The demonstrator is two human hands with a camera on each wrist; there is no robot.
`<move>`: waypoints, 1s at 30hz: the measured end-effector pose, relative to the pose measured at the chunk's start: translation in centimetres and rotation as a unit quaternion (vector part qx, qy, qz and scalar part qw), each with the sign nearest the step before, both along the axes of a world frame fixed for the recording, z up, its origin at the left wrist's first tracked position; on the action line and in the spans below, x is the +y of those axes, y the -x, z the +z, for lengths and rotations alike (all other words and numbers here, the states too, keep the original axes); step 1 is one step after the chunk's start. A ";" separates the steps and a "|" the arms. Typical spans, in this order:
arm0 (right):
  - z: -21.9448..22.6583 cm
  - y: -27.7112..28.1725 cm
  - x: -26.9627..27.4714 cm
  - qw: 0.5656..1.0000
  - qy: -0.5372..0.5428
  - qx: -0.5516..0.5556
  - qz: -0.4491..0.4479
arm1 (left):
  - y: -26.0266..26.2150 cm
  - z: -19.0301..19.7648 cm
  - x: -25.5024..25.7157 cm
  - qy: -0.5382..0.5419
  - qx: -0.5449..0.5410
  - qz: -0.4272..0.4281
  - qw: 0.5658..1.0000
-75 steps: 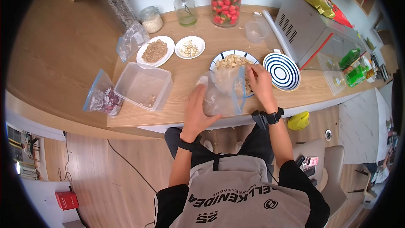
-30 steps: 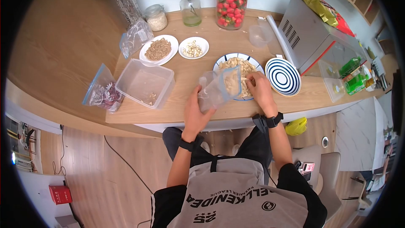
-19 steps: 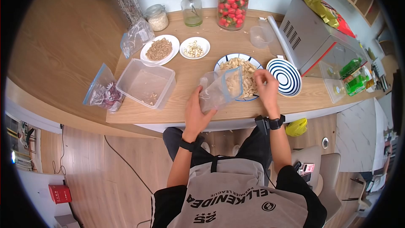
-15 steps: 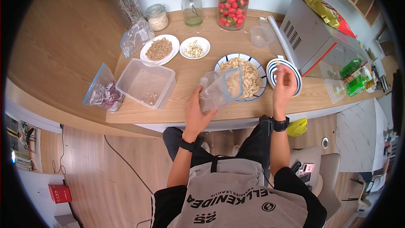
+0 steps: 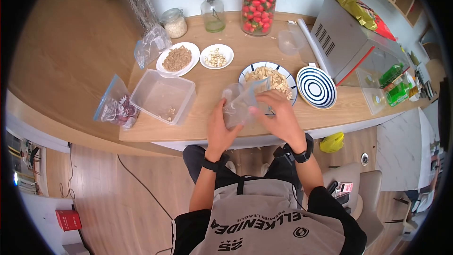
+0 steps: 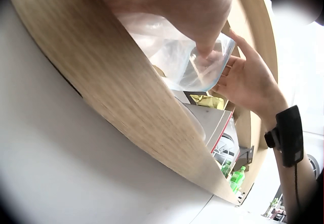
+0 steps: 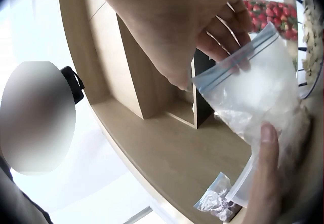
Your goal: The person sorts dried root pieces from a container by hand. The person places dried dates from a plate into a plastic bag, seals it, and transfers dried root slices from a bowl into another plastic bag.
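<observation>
A clear zip bag (image 5: 236, 106) with a blue strip along its mouth stands at the counter's front, in my left hand (image 5: 222, 127); thumb and fingers lie round its sides. My right hand (image 5: 281, 115) is at the bag's mouth, fingers loosely extended. In the right wrist view its fingertips overlap the zip strip (image 7: 238, 64), and pale matter shows low in the bag. Behind the right hand sits a blue-lined plate (image 5: 293, 82) heaped with pale dried slices (image 5: 269, 76). To its right is a blue-and-white striped oval dish (image 5: 317, 87).
Left of the bag stands a plastic tub (image 5: 163, 89) with a few crumbs. White plates hold brown pieces (image 5: 177, 59) and small pale kernels (image 5: 216, 58). A bag of dark red pieces (image 5: 118, 108) is at the left. A strawberry jar (image 5: 258, 9) and grey appliance (image 5: 347, 38) stand behind.
My right hand left the slices, swung right over the striped dish, then came back left to the bag's mouth. The left hand keeps hold of the bag.
</observation>
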State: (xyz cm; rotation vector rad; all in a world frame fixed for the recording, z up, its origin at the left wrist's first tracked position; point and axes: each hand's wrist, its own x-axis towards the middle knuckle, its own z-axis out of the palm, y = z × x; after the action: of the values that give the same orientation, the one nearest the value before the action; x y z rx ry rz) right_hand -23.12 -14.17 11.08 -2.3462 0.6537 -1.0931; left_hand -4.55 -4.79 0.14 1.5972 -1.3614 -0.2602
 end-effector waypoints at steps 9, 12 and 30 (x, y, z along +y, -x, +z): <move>1.1 -3.5 0.7 0.999 -0.016 -0.029 0.035 | -0.1 -0.4 -0.1 0.008 0.027 0.001 1.000; 2.0 -4.1 0.9 0.996 -0.008 0.013 0.086 | -0.2 -1.0 -0.2 0.019 0.057 0.000 0.998; 2.7 -3.7 2.0 0.988 0.070 -0.046 0.130 | -1.8 -2.9 -0.3 0.021 0.147 -0.050 0.988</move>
State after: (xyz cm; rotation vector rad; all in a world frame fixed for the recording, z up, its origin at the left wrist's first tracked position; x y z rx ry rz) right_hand -19.38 -12.20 13.74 -2.3977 0.2340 -1.1511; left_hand -2.76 -5.08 -2.77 1.3956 -1.2104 -0.5034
